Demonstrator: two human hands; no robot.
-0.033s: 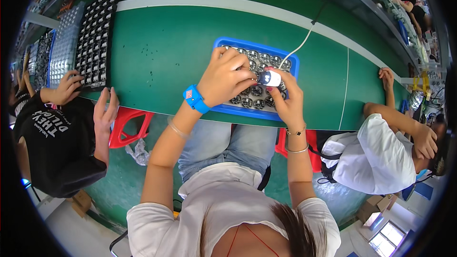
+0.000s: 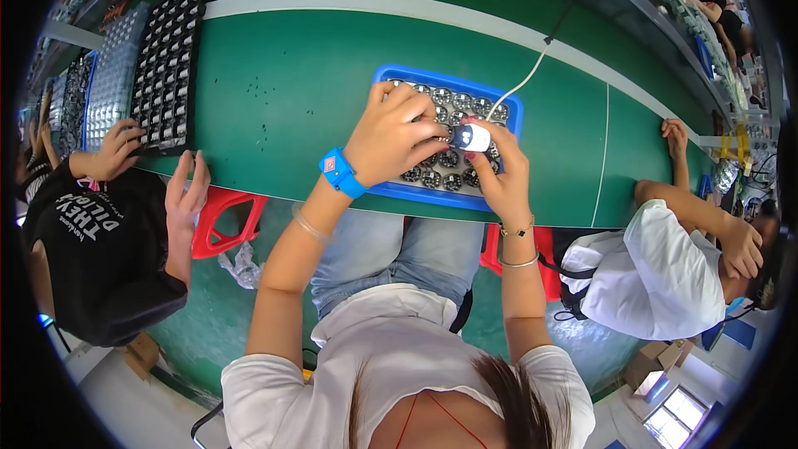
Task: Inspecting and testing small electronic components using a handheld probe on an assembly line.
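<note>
A blue tray (image 2: pixel 432 197) holding several round metal parts (image 2: pixel 449 179) lies on the green table (image 2: pixel 283 100) in front of me. My left hand (image 2: pixel 399 133), with a blue wristband (image 2: pixel 339 173), rests over the tray with bent fingers pressed down among the parts; what is under the fingertips is hidden. My right hand (image 2: pixel 503 179) grips a small white tool (image 2: pixel 470 138) with a dark blue tip, held right beside my left fingers. The tool's white cable (image 2: pixel 524 81) runs toward the back of the table.
Black and grey part trays (image 2: pixel 170 66) lie at the far left, where a person in a black shirt (image 2: pixel 91 249) has a hand on them. A person in a white shirt (image 2: pixel 665 266) leans on the table at the right. Red stools (image 2: pixel 220 220) stand below the table edge.
</note>
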